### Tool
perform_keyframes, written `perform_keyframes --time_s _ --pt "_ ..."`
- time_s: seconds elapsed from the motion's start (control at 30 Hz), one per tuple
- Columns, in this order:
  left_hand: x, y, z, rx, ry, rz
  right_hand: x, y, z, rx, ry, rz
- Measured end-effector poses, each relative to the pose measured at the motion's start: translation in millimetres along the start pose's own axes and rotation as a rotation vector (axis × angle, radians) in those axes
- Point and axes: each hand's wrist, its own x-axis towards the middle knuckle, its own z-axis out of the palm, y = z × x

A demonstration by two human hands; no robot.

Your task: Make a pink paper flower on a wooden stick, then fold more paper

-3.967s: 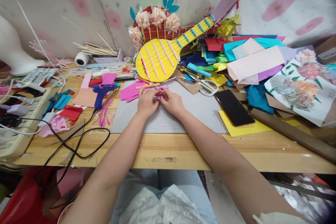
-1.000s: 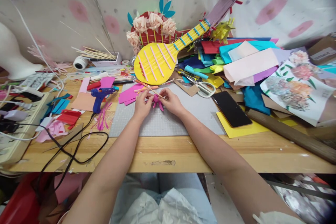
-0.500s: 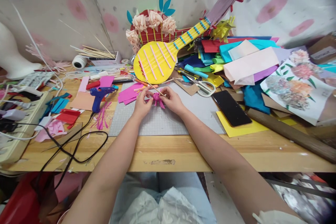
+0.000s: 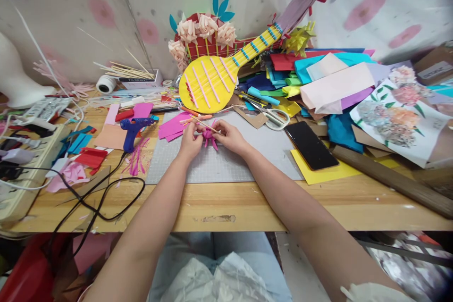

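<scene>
Both of my hands meet over the grey cutting mat (image 4: 226, 165). My left hand (image 4: 189, 140) and my right hand (image 4: 230, 136) pinch a small magenta fringed paper piece (image 4: 208, 137) between their fingertips. A thin wooden stick (image 4: 205, 124) runs through the piece and points up and to the left. Loose magenta paper sheets (image 4: 173, 126) lie just left of the hands.
A blue glue gun (image 4: 133, 130) with a black cord lies to the left. Scissors (image 4: 274, 117) and a black phone (image 4: 311, 145) sit to the right. A yellow paper guitar (image 4: 212, 80) leans at the back, and piled coloured paper (image 4: 329, 80) fills the right side.
The fringed strip has been wound tighter round the stick into a small bundle. Both hands have stayed at the same spot on the mat, shifting only slightly.
</scene>
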Motion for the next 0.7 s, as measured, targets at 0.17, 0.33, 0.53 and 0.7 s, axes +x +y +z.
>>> perform_keyframes --time_s 0.17,0.33,0.53,0.7 --pt "1 -3 -3.5 0.068 0.244 0.017 0 0 0 -0.028 0.107 -0.004" --pt "4 -2 -10.6 0.02 0.378 -0.046 0 -6 -3 -0.061 0.212 0.04" --pt "4 1 -13.3 0.051 0.061 0.065 0 -1 -5 0.042 0.057 -0.002" --pt "3 -1 -11.3 0.034 -0.043 0.044 2 -7 -16 -0.04 0.018 -0.008"
